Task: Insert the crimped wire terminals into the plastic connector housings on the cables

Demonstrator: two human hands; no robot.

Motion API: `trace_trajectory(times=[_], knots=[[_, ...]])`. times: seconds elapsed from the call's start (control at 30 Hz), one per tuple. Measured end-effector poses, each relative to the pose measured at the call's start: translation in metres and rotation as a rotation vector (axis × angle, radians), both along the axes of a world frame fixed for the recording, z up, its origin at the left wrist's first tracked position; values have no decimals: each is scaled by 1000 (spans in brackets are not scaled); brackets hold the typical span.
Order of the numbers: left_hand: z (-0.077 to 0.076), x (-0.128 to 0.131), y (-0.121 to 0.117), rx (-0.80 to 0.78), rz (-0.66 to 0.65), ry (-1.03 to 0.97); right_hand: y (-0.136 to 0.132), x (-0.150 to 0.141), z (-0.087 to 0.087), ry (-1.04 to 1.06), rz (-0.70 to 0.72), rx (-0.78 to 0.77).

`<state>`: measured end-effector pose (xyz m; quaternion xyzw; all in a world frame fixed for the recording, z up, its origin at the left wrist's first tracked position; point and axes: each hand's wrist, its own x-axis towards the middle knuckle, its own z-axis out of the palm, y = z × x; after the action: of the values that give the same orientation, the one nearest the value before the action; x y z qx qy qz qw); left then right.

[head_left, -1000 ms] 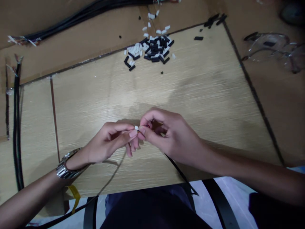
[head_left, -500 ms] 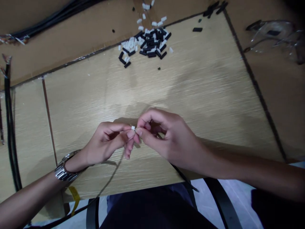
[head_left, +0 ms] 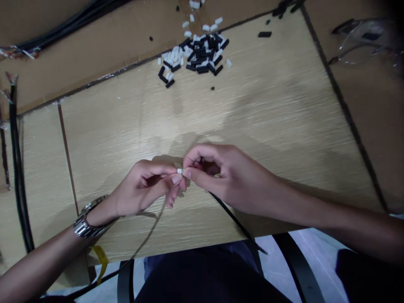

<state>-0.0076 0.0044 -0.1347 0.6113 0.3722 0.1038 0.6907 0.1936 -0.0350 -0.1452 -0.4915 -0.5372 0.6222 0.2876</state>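
Observation:
My left hand [head_left: 143,188] and my right hand [head_left: 221,176] meet above the middle of the wooden table [head_left: 268,118]. Between thumb and forefinger of the left hand sits a tiny white connector [head_left: 179,171]. The right hand's fingertips press against it in a pinch and hold a thin black cable [head_left: 235,221] that runs down toward the table's near edge. A silver watch [head_left: 84,222] is on my left wrist.
A heap of small black and white connectors [head_left: 194,54] lies at the far side. Black cable bundles [head_left: 17,168] run along the left edge and the top left. Clear safety glasses [head_left: 362,40] rest at the top right. Another thin cable [head_left: 148,235] trails toward my lap.
Both hands stay pinched together on the white connector with only slight shifts. The view has drifted a little, so the connector heap sits nearer the top.

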Motion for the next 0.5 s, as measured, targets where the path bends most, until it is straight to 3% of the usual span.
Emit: trace_trajectory(times=[0.23, 0.5], knots=[[0, -2, 2, -108, 48, -30, 0, 1, 2, 47, -57, 57], [-1, -2, 0, -110, 68, -38, 0, 3, 2, -45, -2, 230]])
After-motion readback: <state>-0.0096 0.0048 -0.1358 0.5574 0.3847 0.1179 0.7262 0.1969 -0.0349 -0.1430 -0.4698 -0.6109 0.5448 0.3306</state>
